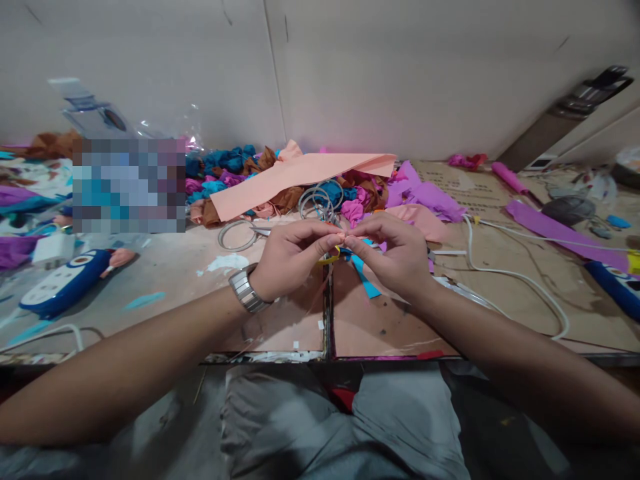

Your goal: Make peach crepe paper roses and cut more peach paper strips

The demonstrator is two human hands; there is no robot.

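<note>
As fine work is done, a small peach piece (342, 236) is pinched

With barely a gap between them, the left hand (295, 257) and the right hand (395, 257) are held tip to tip above the table (280, 327), and there the piece is caught. Each grip is pressed together on it, thumb against forefinger; most of it is covered, so its shape cannot be told. Behind, a peach sheet (300, 179) is spread over crumpled scraps (227, 160), with metal rings (329, 215) seen just beyond the fingers. A blue strip (367, 280) is spotted near the right thumb. What seems called for is a light, even squeeze: small turns should be made by the thumbs, wrists should be kept steady, and neither side should be tugged, lest the piece be torn.
</note>
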